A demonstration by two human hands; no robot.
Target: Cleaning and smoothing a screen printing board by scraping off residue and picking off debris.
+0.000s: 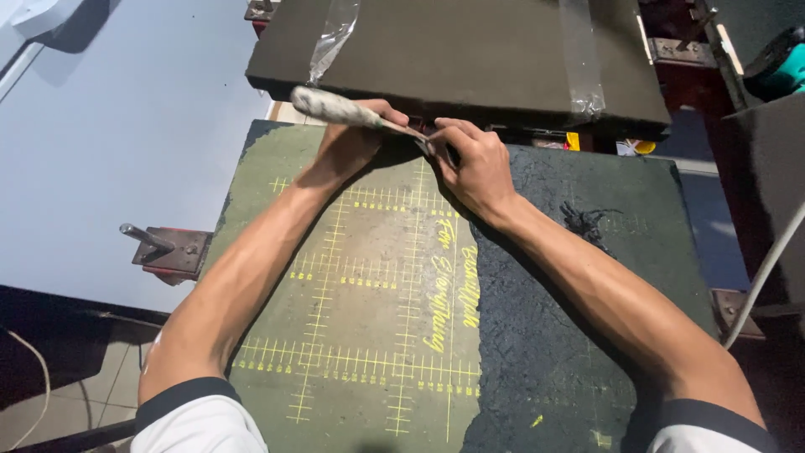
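Scraper (352, 111), stiff and light, sat clamped in the left hand (356, 138) by its pale handle; the right hand (474, 159), just beside, pinched near its thin blade, a safer hold being the handle.

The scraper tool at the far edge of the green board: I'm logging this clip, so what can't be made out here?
Head view only:
- Tool's tip: hidden between the left hand and right hand; only the tool's pale handle shows.
- Green board: its near edge is cut off by the frame.
- Teal object: cropped at the right edge.
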